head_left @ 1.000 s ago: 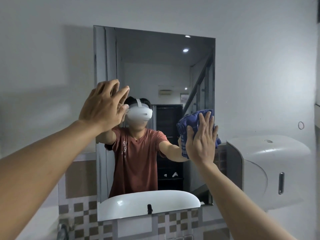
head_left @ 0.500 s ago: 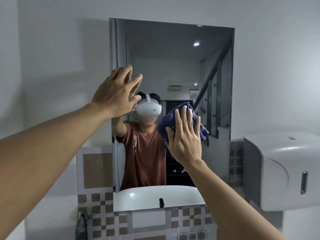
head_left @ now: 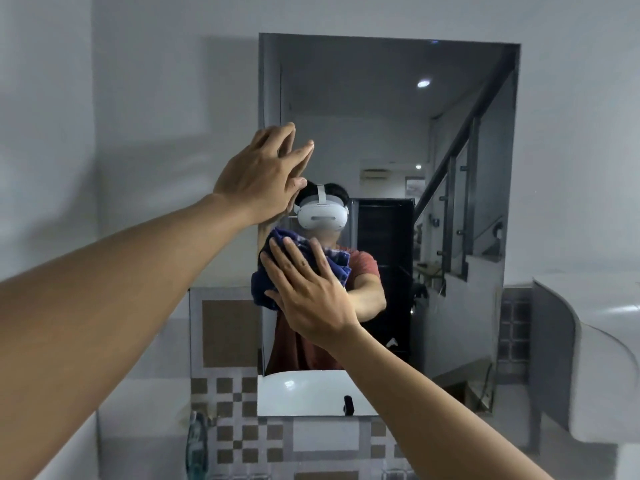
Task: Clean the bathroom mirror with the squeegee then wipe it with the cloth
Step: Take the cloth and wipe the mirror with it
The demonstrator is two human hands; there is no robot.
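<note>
A tall rectangular mirror (head_left: pixel 388 126) hangs on the white wall. My right hand (head_left: pixel 308 292) lies flat with fingers spread, pressing a dark blue cloth (head_left: pixel 265 278) against the glass near the mirror's lower left edge. My left hand (head_left: pixel 263 174) is raised higher, fingers together, resting at the mirror's left edge with nothing in it. No squeegee is in view. The mirror reflects a person in a red shirt and a headset.
A white dispenser (head_left: pixel 588 358) juts from the wall at the right. Brown and grey checked tiles (head_left: pixel 235 403) run below the mirror. A white basin shows in the mirror's lower part. A greenish object (head_left: pixel 197 441) stands at the lower left.
My right hand has slid the blue cloth leftwards across the glass, from the mirror's right side to its left edge. My left hand stayed at the left edge. The view shifted left.
</note>
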